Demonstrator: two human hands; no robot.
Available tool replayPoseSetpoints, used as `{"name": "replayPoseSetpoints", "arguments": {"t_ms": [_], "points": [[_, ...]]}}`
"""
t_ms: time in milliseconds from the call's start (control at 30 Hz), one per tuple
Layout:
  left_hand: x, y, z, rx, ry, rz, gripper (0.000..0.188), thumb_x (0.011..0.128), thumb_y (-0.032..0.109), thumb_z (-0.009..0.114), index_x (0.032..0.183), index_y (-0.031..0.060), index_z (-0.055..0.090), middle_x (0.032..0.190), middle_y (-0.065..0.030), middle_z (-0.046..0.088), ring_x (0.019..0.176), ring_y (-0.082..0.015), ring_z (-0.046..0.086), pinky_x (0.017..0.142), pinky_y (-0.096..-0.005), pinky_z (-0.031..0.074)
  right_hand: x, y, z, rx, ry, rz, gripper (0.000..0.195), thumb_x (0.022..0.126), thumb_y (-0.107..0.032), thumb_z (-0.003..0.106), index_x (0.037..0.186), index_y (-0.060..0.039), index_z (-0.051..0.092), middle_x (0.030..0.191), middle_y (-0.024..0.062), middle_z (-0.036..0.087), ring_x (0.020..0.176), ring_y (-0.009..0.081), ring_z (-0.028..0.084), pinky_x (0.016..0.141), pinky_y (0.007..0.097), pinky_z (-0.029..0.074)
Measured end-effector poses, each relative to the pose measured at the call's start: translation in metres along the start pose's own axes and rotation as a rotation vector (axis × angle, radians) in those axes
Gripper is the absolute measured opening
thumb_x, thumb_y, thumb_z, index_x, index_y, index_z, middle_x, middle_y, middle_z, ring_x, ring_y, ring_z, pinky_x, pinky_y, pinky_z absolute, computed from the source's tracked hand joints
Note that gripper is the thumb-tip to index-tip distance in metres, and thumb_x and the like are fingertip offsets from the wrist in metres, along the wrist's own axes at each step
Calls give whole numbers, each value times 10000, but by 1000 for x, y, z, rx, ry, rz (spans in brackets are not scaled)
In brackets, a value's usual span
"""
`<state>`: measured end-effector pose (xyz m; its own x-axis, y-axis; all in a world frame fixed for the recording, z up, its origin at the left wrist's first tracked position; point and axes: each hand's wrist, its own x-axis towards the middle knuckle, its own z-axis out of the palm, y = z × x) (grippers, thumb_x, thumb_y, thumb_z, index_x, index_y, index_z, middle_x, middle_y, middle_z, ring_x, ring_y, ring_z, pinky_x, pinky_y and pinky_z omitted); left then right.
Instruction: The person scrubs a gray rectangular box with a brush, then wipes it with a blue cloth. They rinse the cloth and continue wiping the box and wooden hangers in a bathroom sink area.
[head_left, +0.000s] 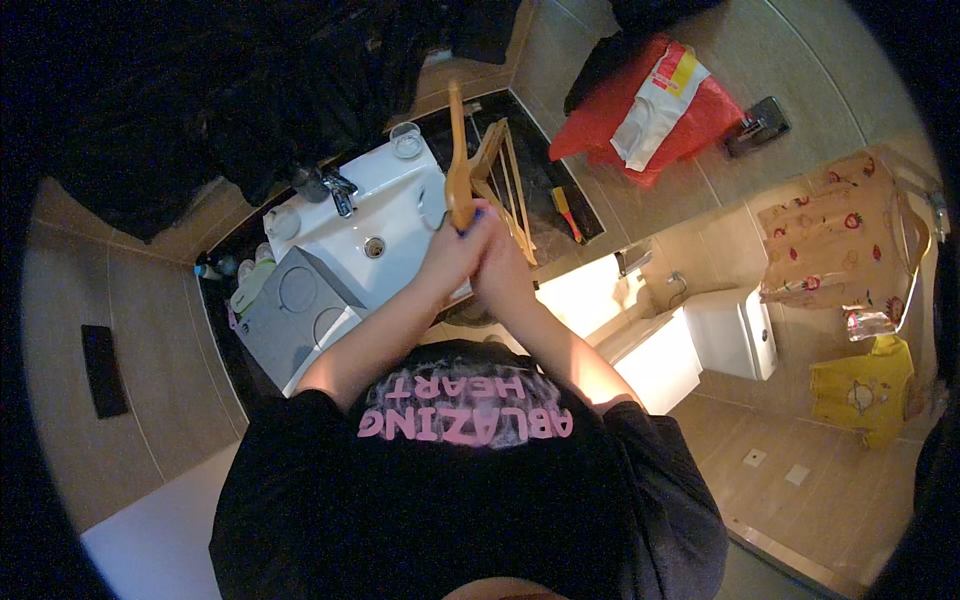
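A curved wooden hanger (458, 154) points away from me above the right side of the white washbasin (401, 225). My left hand (451, 251) is closed around its near end. Pressed against it, my right hand (493, 238) grips the same end, its fingers partly hidden. A small blue thing (469, 218) shows between the hands; what it is cannot be told. More wooden hangers (512, 187) lie on the dark counter just beyond my right hand. A brush with a yellow and red handle (568, 215) lies farther right.
A chrome faucet (341, 193) and a glass (406, 140) stand at the basin. A grey box-like item (296, 315) rests at the left. Red bag (585, 142) and phone (759, 126) are at the right wall. A toilet (724, 330) and hanging clothes (840, 232) are farther right.
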<state>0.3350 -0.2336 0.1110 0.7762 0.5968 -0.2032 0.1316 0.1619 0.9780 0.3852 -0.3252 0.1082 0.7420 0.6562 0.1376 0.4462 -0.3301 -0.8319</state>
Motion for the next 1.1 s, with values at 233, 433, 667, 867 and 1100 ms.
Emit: {"name": "replayPoseSetpoints", "arguments": {"t_ms": [233, 433, 667, 867, 1100], "points": [[-4, 16, -21, -186, 53, -74, 305, 946, 319, 537, 947, 64, 703, 1030, -23, 653, 943, -145, 590, 838, -263, 450, -23, 14, -14, -315, -195, -116, 283, 885, -77, 507, 1151, 14, 481, 1033, 256, 593, 973, 442, 608, 848, 518, 490], [19, 24, -52, -709, 46, -152, 276, 1010, 345, 466, 1004, 78, 533, 797, -28, 544, 784, -211, 566, 811, -377, 476, -56, 37, -22, -510, -96, -376, 502, 852, -32, 502, 1344, 29, 418, 1074, 256, 608, 1043, 421, 597, 1040, 446, 413], [25, 26, -69, -967, -25, -109, 300, 1013, 389, 473, 934, 101, 489, 675, 16, 414, 604, -127, 403, 614, -304, 393, -53, 56, -34, 192, 57, -206, 541, 807, 75, 422, 1329, -20, 527, 1256, 207, 608, 1171, 346, 580, 1058, 397, 417], [20, 20, -72, -983, -95, -29, 360, 1000, 438, 479, 895, 96, 517, 649, 30, 386, 554, -102, 365, 538, -264, 327, -28, 71, -63, 1118, 55, 546, 315, 1005, -243, 534, 1279, -89, 550, 1165, 79, 647, 1024, 213, 650, 869, 327, 520], [-4, 4, -42, -949, -357, -144, 399, 1002, 480, 468, 852, 114, 514, 624, 43, 331, 529, -87, 325, 516, -237, 280, -41, 59, 0, 561, -188, 256, 179, 949, -199, 608, 1018, -47, 543, 870, 54, 622, 764, 173, 616, 661, 327, 511]]}}
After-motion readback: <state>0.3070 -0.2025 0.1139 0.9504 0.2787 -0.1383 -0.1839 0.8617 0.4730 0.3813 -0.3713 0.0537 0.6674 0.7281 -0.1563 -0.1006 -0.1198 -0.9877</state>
